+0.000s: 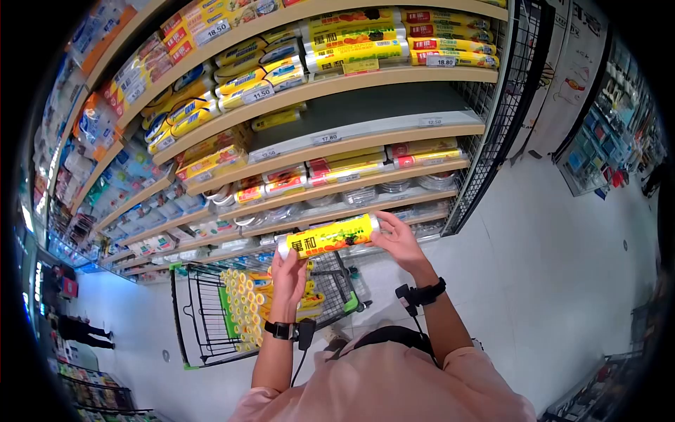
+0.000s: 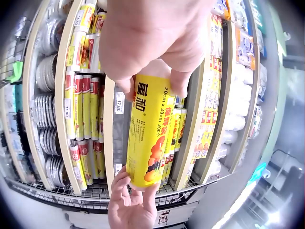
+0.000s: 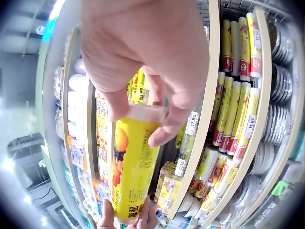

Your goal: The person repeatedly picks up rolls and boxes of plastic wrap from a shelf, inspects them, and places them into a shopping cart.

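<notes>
A yellow roll of food bags (image 1: 330, 238) with white ends is held level between both hands, in front of the shelves. My left hand (image 1: 287, 276) grips its left end, thumb and fingers round the white core as seen in the left wrist view. At the other end my right hand (image 1: 399, 243) pinches the rim with thumb and fingers. Printed fruit and the size "20cm x 30cm" show on the roll (image 2: 148, 131) in the left wrist view. The right wrist view has the same roll (image 3: 133, 167) upright below the right hand (image 3: 147, 57).
A shopping cart (image 1: 204, 309) with many yellow rolls (image 1: 246, 302) stands below the hands. Wooden-edged shelves (image 1: 394, 151) curve ahead, stocked with similar rolls (image 1: 351, 42); one dark shelf (image 1: 380, 105) has a bare stretch. A black mesh panel (image 1: 485, 133) ends the rack. Another person (image 1: 84, 330) stands at far left.
</notes>
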Motion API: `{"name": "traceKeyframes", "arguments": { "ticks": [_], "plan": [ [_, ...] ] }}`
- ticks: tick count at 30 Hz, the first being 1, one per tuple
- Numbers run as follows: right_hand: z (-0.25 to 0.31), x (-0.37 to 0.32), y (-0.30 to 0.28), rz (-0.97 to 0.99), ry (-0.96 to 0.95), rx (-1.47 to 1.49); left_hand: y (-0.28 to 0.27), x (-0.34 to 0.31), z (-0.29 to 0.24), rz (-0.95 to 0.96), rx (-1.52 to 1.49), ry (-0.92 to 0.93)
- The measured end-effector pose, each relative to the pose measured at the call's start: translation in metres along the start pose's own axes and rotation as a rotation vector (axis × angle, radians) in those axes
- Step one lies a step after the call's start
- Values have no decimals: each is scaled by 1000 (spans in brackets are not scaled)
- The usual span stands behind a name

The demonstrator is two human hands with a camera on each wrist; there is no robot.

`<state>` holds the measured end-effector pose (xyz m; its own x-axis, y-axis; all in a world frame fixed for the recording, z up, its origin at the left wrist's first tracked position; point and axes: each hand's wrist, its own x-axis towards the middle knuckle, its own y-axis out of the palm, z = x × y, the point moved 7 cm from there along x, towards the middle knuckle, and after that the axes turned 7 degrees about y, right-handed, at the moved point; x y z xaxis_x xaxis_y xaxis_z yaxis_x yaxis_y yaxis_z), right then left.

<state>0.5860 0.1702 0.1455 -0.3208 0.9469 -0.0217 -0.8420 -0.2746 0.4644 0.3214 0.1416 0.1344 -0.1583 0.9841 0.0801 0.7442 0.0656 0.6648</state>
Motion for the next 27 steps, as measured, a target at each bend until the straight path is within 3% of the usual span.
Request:
{"name": "traceKeyframes", "arguments": {
  "ticks": [2, 5, 8, 10, 15, 19, 25, 27],
  "plan": [
    [-4, 2, -4, 22, 32, -59, 4, -2, -1, 55, -1, 22],
    [11, -5, 1, 43, -66, -17, 28, -13, -3, 93, 79, -130],
    [25, -12, 14, 104, -175, -124, 5, -12, 16, 5, 6, -234],
    [28, -16, 26, 145, -111, -102, -12, -7, 33, -59, -27, -255],
    [26, -22, 44, 167, -46, -205, -15, -16, 66, -137, -203, -535],
    [17, -17, 43, 151, -189, -342, -20, -28, 85, -162, -249, -706],
    [2, -15, 41, 124, -126, -267, -16, -41, 92, -190, -174, -806],
    [2, -17, 50, 153, -31, -337, -16, -51, 93, -106, -140, -891]
  ]
}}
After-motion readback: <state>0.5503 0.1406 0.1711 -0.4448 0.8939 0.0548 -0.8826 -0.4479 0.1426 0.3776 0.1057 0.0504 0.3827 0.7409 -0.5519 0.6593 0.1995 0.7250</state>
